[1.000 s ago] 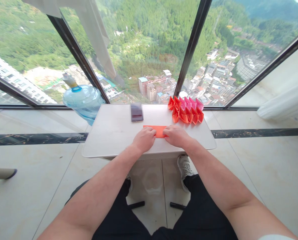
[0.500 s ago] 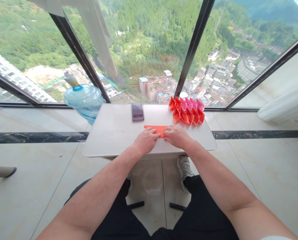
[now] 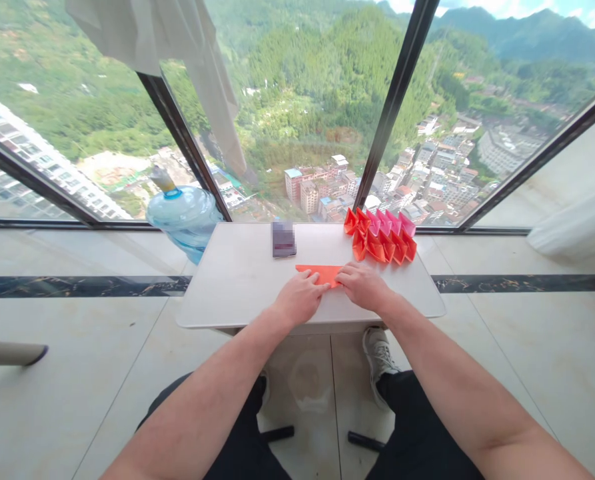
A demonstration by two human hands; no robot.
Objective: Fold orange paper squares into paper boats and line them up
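A strip of folded orange paper [image 3: 326, 274] lies on the white table near its front edge. My left hand [image 3: 302, 294] rests on the paper's left part, fingers pressed together on it. On its right end sits my right hand [image 3: 361, 285], thumb and fingers closed on the paper's edge. The fingertips partly cover the lower edge. Beyond my right hand stand two rows of folded paper pieces [image 3: 381, 247], red-orange in front and partly pink behind.
The white table [image 3: 237, 293] stands against tall windows. A phone-like dark object [image 3: 284, 240], blurred over, lies at its back. Left of the table is a large blue water bottle [image 3: 184, 217]. My shoe [image 3: 378, 353] is below the table, and a rounded leg [image 3: 10, 353] shows far left.
The camera view has tilted up and shifted a little left, so everything sits lower and further right. Both hands stay on the orange paper, with slight finger movement at most.
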